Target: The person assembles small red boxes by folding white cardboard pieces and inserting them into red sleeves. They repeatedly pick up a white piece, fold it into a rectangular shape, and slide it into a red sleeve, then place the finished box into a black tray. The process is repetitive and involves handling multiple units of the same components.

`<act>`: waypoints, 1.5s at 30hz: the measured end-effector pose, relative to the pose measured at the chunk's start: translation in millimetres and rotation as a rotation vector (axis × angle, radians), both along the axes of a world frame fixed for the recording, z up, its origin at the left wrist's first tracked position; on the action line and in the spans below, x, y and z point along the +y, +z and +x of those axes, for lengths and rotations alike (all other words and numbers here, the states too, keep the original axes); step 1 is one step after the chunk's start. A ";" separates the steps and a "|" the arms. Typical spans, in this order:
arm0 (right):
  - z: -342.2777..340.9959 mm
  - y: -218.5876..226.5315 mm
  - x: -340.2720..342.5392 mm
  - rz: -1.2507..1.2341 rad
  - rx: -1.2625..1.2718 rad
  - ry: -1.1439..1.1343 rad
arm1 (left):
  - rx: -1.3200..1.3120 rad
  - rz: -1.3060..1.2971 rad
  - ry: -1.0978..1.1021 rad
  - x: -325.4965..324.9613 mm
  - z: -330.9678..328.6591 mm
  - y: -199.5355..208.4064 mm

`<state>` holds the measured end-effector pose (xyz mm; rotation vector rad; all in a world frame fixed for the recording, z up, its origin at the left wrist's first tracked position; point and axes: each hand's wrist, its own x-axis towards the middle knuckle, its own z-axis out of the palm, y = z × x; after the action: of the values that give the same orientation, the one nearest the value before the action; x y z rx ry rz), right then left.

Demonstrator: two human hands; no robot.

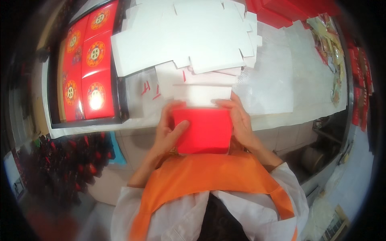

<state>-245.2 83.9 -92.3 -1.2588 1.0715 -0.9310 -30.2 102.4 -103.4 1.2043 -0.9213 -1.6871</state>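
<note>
A red cardboard box (204, 131) is held close to my orange apron, at the near edge of the worktable. Its white inner flap (202, 94) stands out at the far side. My left hand (171, 127) grips the box's left side, thumb lying on the red face and fingers at the flap's fold. On the opposite side my right hand (240, 120) is closed round the edge, its fingertips touching the fold near the flap's right end. The box's contents, if any, are hidden.
Flat white box blanks (185, 36) are piled on the table beyond my hands. At left, a dark-rimmed tray (120, 96) holds several red boxes (95, 54) with round patterns. Packaged items (327, 48) lie at the far right, and larger red boxes (277, 12) stand at the back.
</note>
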 end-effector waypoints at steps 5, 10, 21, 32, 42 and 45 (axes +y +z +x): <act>4.3 -16.1 10.2 0.071 -0.010 -0.058 | -0.307 -0.150 0.000 8.4 6.8 -26.0; 24.2 -26.3 8.8 0.173 -0.401 -0.370 | -0.188 -0.332 0.362 1.2 -21.6 -21.9; 24.5 -8.9 -0.5 0.239 -0.282 -0.306 | -0.393 -0.257 0.073 -20.9 -16.7 4.3; 28.7 -15.5 8.3 0.288 -0.377 -0.315 | -0.271 -0.298 0.241 -10.6 -14.7 -7.1; 19.0 -9.4 -8.7 -0.054 -0.213 -0.247 | -0.907 -0.508 -0.584 -62.0 -7.2 61.9; -1.6 22.4 -36.1 -0.399 -0.219 0.027 | -0.646 -0.373 -0.665 -83.0 5.0 86.5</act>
<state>-246.9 47.9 -69.9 -1.4484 0.7148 -1.2732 -25.3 19.4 -16.8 1.2749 -2.1170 -1.4878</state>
